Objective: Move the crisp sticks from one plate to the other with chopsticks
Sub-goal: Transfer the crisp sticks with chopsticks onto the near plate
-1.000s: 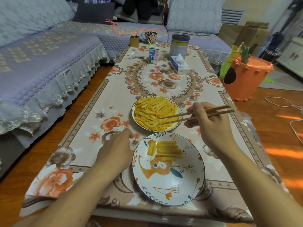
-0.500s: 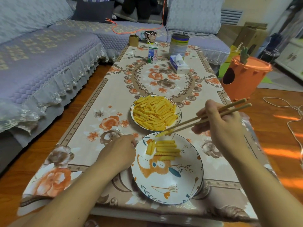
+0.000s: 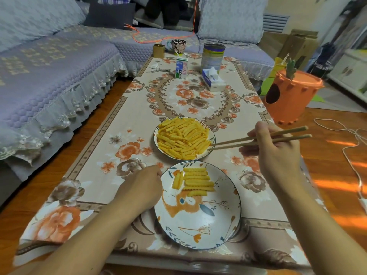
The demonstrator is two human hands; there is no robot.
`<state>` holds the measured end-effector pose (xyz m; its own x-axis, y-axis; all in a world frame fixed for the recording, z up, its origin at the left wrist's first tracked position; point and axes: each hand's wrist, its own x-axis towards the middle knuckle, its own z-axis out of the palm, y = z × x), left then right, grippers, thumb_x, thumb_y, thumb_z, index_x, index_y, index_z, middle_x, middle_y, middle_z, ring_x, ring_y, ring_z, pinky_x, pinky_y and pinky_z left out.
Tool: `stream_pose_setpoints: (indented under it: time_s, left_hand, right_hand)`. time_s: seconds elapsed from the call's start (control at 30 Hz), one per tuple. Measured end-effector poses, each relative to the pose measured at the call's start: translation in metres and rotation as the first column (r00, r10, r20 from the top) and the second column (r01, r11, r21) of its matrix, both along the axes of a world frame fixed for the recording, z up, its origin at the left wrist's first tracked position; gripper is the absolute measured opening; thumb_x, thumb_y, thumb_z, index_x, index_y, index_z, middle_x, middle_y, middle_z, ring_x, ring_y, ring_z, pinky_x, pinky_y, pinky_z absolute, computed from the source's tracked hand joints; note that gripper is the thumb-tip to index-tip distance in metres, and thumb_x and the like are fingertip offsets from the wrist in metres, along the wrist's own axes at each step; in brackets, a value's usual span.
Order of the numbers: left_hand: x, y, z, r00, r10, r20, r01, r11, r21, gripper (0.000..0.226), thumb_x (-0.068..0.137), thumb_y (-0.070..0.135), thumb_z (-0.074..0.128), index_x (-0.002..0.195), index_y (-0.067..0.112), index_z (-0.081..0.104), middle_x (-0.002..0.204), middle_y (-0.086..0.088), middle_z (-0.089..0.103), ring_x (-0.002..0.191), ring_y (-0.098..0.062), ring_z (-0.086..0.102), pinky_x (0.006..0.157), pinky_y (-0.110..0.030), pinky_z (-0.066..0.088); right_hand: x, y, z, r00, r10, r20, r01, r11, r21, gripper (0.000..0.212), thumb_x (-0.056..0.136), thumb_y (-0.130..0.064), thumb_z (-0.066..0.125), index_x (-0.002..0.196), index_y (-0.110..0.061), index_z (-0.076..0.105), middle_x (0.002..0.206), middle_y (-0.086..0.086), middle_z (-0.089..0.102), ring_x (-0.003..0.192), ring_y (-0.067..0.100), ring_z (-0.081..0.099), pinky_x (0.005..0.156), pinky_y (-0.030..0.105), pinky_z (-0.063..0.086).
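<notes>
The far plate (image 3: pixel 155 134) is heaped with yellow crinkled crisp sticks (image 3: pixel 183 137). Nearer to me, the fox-patterned plate (image 3: pixel 198 221) carries several crisp sticks (image 3: pixel 195 181) laid in a neat stack at its far side. My right hand (image 3: pixel 278 157) grips a pair of wooden chopsticks (image 3: pixel 258 140). Their tips sit slightly apart at the right edge of the far plate's heap, and I cannot tell whether a stick is pinched. My left hand (image 3: pixel 143 187) rests loosely curled on the tablecloth against the near plate's left rim, holding nothing.
At the table's far end stand a milk carton (image 3: pixel 181 70), a tin can (image 3: pixel 212 56), a tissue box (image 3: pixel 213 80), a mug (image 3: pixel 178 45) and a small gold box (image 3: pixel 158 51). An orange bin (image 3: pixel 290 100) and a cable (image 3: pixel 353 143) are on the floor, right. A sofa (image 3: pixel 49 72) runs along the left.
The chopsticks carried one crisp stick from the far plate, let it go on the near plate's stack, then swung back to the far plate's right edge. My left hand stayed put.
</notes>
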<state>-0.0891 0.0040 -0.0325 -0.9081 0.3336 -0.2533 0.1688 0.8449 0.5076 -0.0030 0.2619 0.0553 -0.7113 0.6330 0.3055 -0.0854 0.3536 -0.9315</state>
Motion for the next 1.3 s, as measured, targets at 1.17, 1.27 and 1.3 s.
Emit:
stream_pose_setpoints:
  time_s: [1.17, 1.27, 1.3]
  left_hand:
    - [0.0, 0.0, -0.002, 0.999, -0.02, -0.024, 0.02, 1.0, -0.006, 0.025, 0.102, 0.026, 0.036, 0.09, 0.027, 0.058, 0.079, -0.001, 0.066, 0.073, -0.023, 0.063, 0.061, -0.034, 0.045]
    - [-0.001, 0.0, -0.001, 0.999, -0.025, -0.035, 0.025, 1.0, 0.001, 0.027, 0.102, 0.025, 0.036, 0.086, 0.027, 0.057, 0.079, 0.0, 0.066, 0.073, -0.023, 0.062, 0.063, -0.035, 0.047]
    - [-0.002, 0.0, -0.002, 0.999, -0.027, -0.036, 0.027, 1.0, 0.005, 0.027, 0.102, 0.026, 0.036, 0.085, 0.027, 0.057, 0.079, 0.0, 0.067, 0.074, -0.023, 0.062, 0.064, -0.035, 0.048]
  right_hand:
    - [-0.04, -0.015, -0.025, 0.962, -0.269, 0.053, 0.269, 0.887, -0.375, 0.05, 0.11, -0.041, 0.04, 0.083, -0.004, 0.062, 0.069, 0.021, 0.072, 0.059, 0.029, 0.073, 0.069, 0.042, 0.065]
    - [-0.037, -0.009, -0.02, 0.965, -0.261, 0.02, 0.247, 0.883, -0.398, 0.05, 0.11, -0.041, 0.04, 0.08, -0.007, 0.06, 0.056, 0.01, 0.069, 0.055, 0.027, 0.071, 0.071, 0.047, 0.064]
    - [-0.035, -0.009, -0.019, 0.968, -0.252, 0.009, 0.233, 0.882, -0.41, 0.049, 0.11, -0.041, 0.04, 0.079, -0.008, 0.06, 0.054, 0.009, 0.068, 0.054, 0.027, 0.071, 0.07, 0.047, 0.064]
